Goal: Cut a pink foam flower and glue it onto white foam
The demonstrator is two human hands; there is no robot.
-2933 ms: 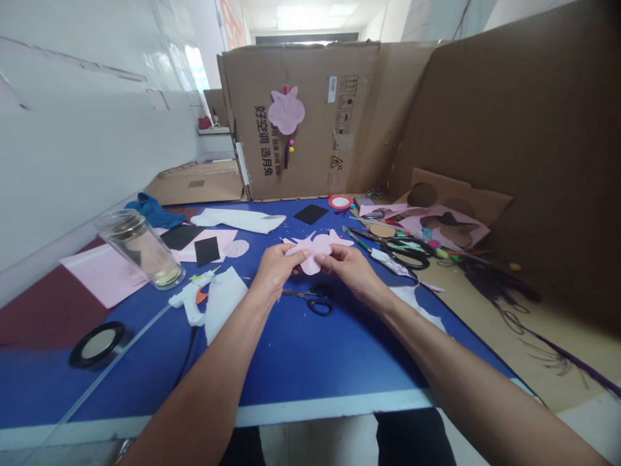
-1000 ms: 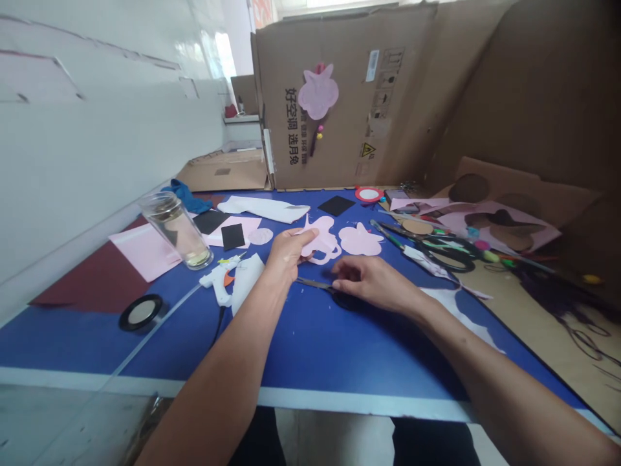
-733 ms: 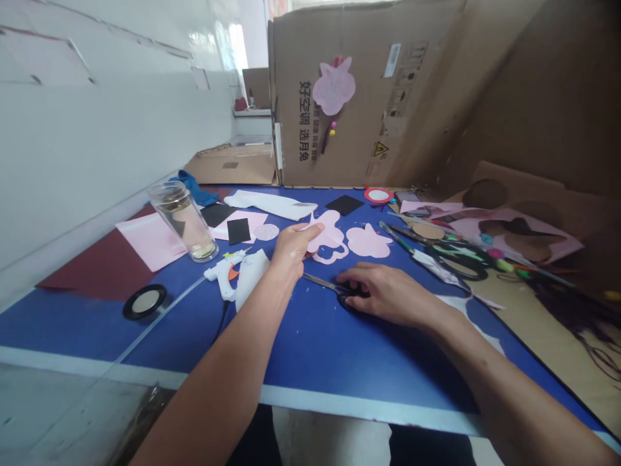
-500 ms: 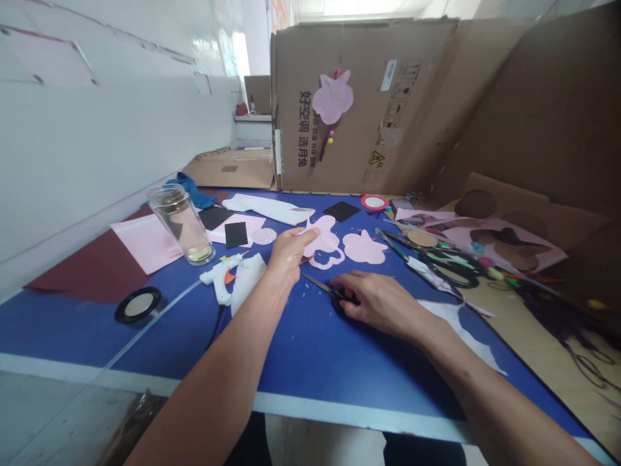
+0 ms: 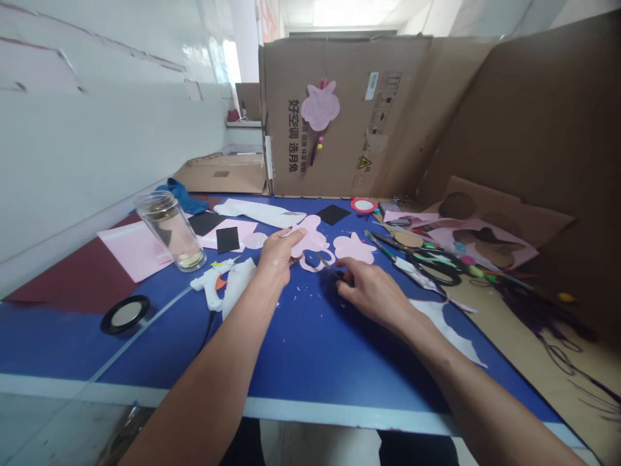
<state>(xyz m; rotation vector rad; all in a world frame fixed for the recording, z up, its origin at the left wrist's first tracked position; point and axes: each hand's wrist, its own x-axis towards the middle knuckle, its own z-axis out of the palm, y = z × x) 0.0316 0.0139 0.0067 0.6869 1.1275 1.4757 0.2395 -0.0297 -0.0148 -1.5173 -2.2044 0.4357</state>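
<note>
Blue table (image 5: 310, 349) | cardboard box (image 5: 334, 171) bkgd | pink cutout (image 5: 310, 237), scissors (image 5: 330, 266)

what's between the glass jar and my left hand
In the head view, a small black square and a pale pink disc lie between the glass jar and the left hand.

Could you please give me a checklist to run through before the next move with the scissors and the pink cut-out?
1. The left hand pinches the pink cut-out: ok.
2. The right hand grips the small scissors: ok.
3. Blades open: cannot tell.
4. Scissor tip points at the cut-out: ok.
5. The other pink shape lies flat on the blue table, apart from the blades: ok.
6. The glue gun lies apart from the left forearm: ok.
</note>
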